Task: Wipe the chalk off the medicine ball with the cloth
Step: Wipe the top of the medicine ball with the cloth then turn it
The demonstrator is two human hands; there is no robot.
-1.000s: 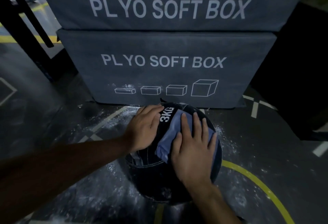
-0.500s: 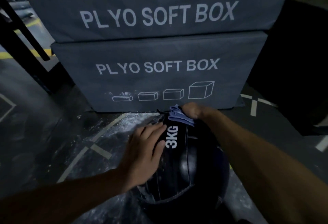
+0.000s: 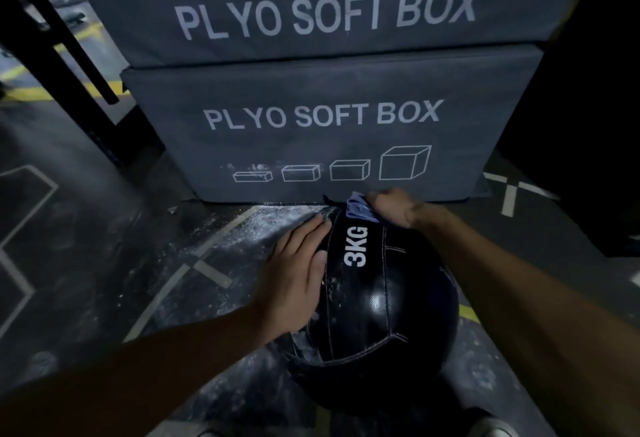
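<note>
Wipe partly done, by my read: the medicine ball (image 3: 374,301) sat on the chalk-dusted floor (image 3: 214,263) just before the stacked plyo boxes (image 3: 329,138), its top panels glossy, white specks left along the left seam and lower edge. Right hand (image 3: 394,206) reached over the far top, fingers curled on the bunched cloth (image 3: 358,208). Left hand (image 3: 298,277) lay flat, fingers straight, pressing the ball's left side to steady it.
</note>
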